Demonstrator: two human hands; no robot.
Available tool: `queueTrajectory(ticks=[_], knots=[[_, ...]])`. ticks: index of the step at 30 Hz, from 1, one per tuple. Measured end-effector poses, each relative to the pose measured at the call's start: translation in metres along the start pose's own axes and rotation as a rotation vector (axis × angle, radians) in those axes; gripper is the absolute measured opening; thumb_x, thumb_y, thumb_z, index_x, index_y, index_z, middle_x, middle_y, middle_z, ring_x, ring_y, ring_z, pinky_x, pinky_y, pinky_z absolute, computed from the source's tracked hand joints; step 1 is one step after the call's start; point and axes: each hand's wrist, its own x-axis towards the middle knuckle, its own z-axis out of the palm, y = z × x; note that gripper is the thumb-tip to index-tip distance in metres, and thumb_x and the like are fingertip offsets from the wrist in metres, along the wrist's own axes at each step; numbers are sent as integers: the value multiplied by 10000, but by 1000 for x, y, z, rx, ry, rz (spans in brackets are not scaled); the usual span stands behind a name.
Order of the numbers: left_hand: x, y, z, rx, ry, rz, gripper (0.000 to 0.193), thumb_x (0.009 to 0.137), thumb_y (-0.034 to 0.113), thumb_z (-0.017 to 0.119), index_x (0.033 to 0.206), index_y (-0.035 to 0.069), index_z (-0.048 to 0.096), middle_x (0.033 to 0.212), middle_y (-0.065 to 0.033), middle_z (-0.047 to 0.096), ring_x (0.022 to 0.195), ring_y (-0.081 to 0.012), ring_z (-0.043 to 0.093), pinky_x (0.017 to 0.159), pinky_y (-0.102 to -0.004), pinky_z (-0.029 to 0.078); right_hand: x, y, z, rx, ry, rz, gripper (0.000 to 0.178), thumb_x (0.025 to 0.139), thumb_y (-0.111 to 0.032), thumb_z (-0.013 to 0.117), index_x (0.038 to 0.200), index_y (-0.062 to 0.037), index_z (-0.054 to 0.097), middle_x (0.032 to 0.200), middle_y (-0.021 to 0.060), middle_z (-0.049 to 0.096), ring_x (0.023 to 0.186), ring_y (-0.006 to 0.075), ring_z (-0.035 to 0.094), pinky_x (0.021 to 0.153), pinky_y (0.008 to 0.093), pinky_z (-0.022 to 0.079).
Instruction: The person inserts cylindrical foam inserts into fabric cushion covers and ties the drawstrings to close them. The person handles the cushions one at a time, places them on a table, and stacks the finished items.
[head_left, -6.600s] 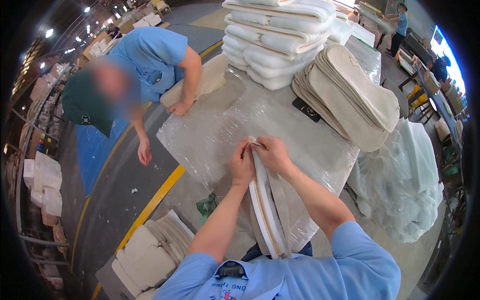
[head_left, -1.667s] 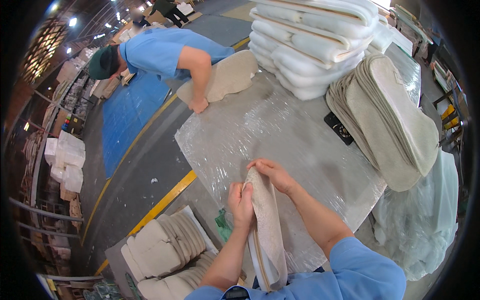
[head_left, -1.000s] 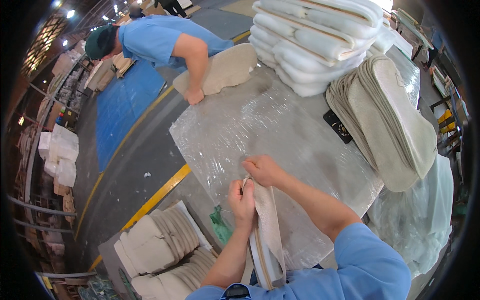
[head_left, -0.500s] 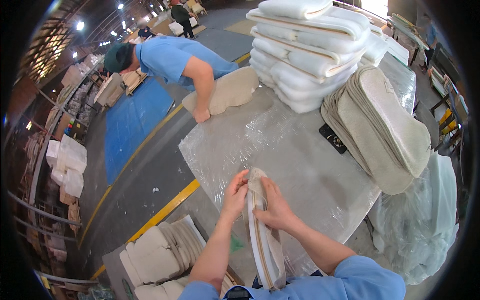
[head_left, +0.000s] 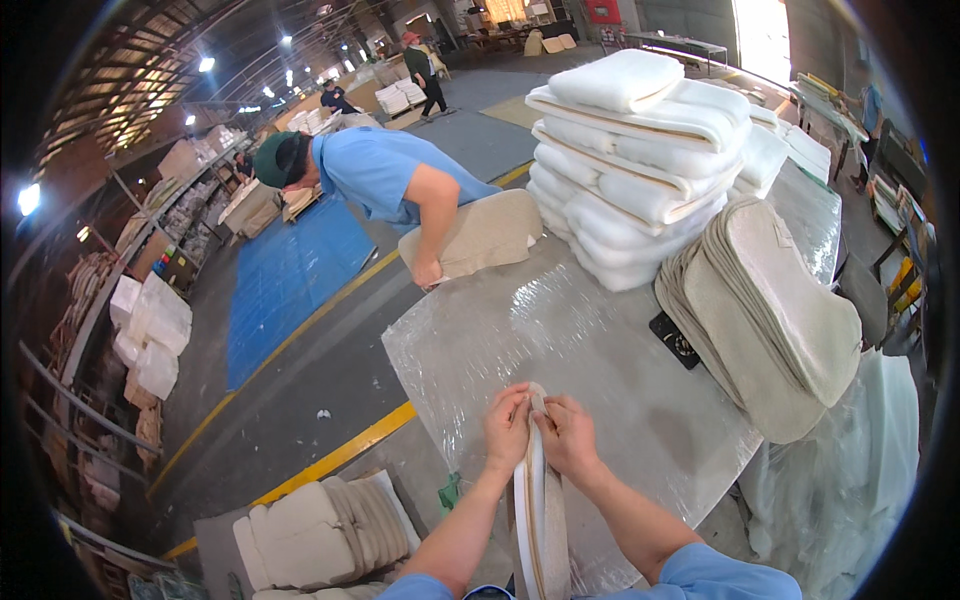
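On its narrow edge in front of me stands a long cushion (head_left: pixel 527 520), a white padded insert with a tan middle layer inside a beige fabric cover. The cover lies open along the side, so the insert's layers show. My left hand (head_left: pixel 507 428) pinches the cover at the far end, fingers closed on its left edge. Opposite it, my right hand (head_left: pixel 568 436) grips the right edge of the same end, its fingers curled. The cushion's near end runs down toward my body and out of the picture.
The plastic-covered table (head_left: pixel 480 350) carries a stack of white padded inserts (head_left: pixel 640 140), a pile of beige covers (head_left: pixel 770 310) and a black object (head_left: pixel 675 340). Across it, a co-worker (head_left: pixel 400 180) bends over a beige cushion (head_left: pixel 480 235). More beige cushions (head_left: pixel 315 535) stand lower left.
My hands have drawn closer together at the cushion's far end. The right hand has gone from a flatter hold to a curled grip. The view has tilted up a little.
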Motion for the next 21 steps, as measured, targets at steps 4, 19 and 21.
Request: queueTrajectory(ticks=[4, 19, 21], knots=[[-4, -2, -6, 63, 11, 17, 118, 977, 30, 610, 1029, 10, 713, 1238, -114, 682, 1111, -234, 645, 971, -341, 506, -2, -2, 3, -34, -26, -44, 122, 902, -112, 716, 928, 7, 713, 1063, 157, 708, 980, 370, 660, 842, 444, 539], [46, -29, -41, -323, -228, -406, 402, 1072, 432, 513, 1057, 77, 703, 1008, -35, 647, 963, -139, 606, 874, -304, 487, -18, -17, 19, -102, -112, -268, 148, 903, -131, 708, 1009, -28, 726, 1133, 108, 698, 1003, 347, 629, 866, 429, 527], [49, -21, -24, -348, -393, -534, 439, 1066, 489, 504, 1062, 93, 696, 944, -23, 634, 903, -129, 600, 823, -306, 492, -19, -15, 14, -122, -135, -212, 186, 921, -146, 692, 1059, -25, 722, 1169, 115, 692, 1044, 347, 626, 898, 418, 523]])
